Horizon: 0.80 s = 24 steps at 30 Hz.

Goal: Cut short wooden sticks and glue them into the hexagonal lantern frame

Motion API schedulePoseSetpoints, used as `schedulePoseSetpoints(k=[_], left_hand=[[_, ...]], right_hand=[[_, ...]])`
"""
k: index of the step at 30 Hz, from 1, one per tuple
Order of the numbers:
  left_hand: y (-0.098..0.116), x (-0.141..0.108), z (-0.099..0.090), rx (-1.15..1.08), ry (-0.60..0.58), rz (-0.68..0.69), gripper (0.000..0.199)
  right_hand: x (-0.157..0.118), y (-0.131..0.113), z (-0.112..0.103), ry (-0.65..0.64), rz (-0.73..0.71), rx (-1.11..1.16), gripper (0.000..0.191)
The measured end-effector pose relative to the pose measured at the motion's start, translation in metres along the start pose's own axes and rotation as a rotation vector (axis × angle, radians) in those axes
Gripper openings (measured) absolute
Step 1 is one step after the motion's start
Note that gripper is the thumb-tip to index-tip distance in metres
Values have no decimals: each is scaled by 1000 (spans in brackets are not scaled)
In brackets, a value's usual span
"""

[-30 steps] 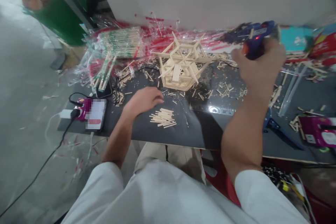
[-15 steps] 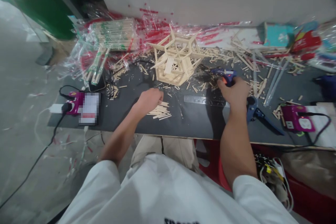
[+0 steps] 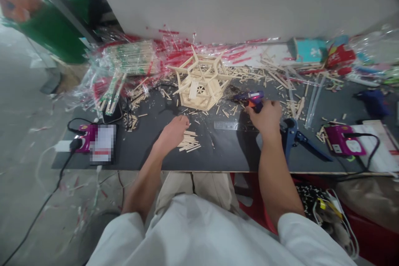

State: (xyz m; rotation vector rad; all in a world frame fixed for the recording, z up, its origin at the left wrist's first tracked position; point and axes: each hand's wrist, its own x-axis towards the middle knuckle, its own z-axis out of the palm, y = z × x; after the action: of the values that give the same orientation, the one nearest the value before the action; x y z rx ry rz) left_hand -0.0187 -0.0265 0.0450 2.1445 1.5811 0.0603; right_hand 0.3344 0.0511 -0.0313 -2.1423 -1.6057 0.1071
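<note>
My left hand (image 3: 174,131) is closed above the left edge of a pile of short wooden sticks (image 3: 189,141); what its fingertips hold is too small to make out. Toward the right, my right hand (image 3: 265,117) has its fingers wrapped round a blue glue gun (image 3: 254,96) with an orange trigger, its nozzle pointing left. Between and beyond the hands stands an open wooden stick frame (image 3: 204,85) with several spokes. A clear ruler (image 3: 229,125) lies flat on the dark table (image 3: 215,156), just left of my right hand.
Blue cutters (image 3: 294,137) lie right of my right forearm. Magenta power boxes (image 3: 343,140) sit at both ends, with a phone (image 3: 104,143) at the left. Wrapped stick bundles (image 3: 131,58), loose sticks and clear glue rods (image 3: 314,102) lie farther back. A second glue gun (image 3: 374,103) is far right.
The view has shifted, so the table sits lower in it. My left hand has lifted slightly off the stick pile. My right hand still grips the glue gun, now nearer the stick frame.
</note>
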Motion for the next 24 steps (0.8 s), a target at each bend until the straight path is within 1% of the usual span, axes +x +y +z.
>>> schedulePoseSetpoints(k=[4, 6, 9, 11, 14, 16, 19, 21, 24], left_hand=[[1, 0, 7, -3, 63, -110, 14], [1, 1, 7, 9, 69, -167, 11], [2, 2, 4, 54, 31, -226, 15], [5, 3, 3, 113, 15, -227, 19], [6, 5, 5, 164, 30, -205, 29], [0, 7, 6, 80, 50, -168, 30], [-16, 9, 8, -161, 112, -86, 28], [-27, 9, 10, -294, 162, -37, 25], [-33, 3, 15, -444, 164, 18, 24]], right_hand=[[-2, -5, -1, 29, -33, 47, 60], [-4, -7, -1, 58, -49, 85, 61], [-8, -9, -1, 111, -67, 137, 59], [-10, -9, -2, 151, -81, 164, 55], [-15, -12, -4, 220, -102, 208, 52], [-17, -15, -6, 251, -105, 238, 49], [-18, -20, -3, 288, -133, 282, 44], [-18, -23, 1, 358, -176, 311, 40], [-19, -28, 6, 471, -258, 360, 33]])
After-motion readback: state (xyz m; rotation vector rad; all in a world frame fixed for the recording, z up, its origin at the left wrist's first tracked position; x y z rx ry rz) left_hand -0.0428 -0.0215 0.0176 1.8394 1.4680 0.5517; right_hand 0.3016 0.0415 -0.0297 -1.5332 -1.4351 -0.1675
